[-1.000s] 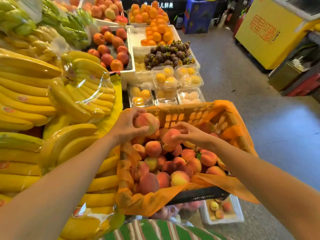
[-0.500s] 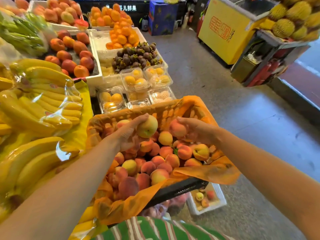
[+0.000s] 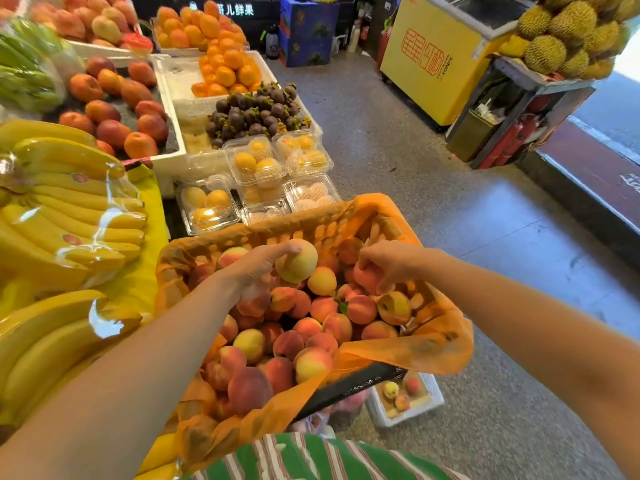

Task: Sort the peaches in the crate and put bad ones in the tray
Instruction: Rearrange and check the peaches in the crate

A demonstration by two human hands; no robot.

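A black crate (image 3: 349, 386) lined with orange cloth (image 3: 429, 344) is heaped with peaches (image 3: 304, 337). My left hand (image 3: 258, 268) holds a pale yellow-green peach (image 3: 298, 261) above the pile at the crate's far side. My right hand (image 3: 389, 263) grips a reddish peach (image 3: 367, 277) near the crate's right wall. Below the crate on the floor stands a white foam tray (image 3: 433, 393) with three peaches (image 3: 401, 393) in it, partly hidden by the crate.
Wrapped banana bunches (image 3: 69, 209) lie to the left. Clear clamshell boxes of fruit (image 3: 256, 181) sit just behind the crate, with mangosteens (image 3: 252, 112) and oranges (image 3: 225, 67) beyond. A yellow freezer (image 3: 436, 60) and durians (image 3: 561, 32) stand across the grey floor (image 3: 450, 209).
My left hand has turned its peach, so the pale side shows. My right hand lifted its peach from the pile toward the right wall. The view swung rightward.
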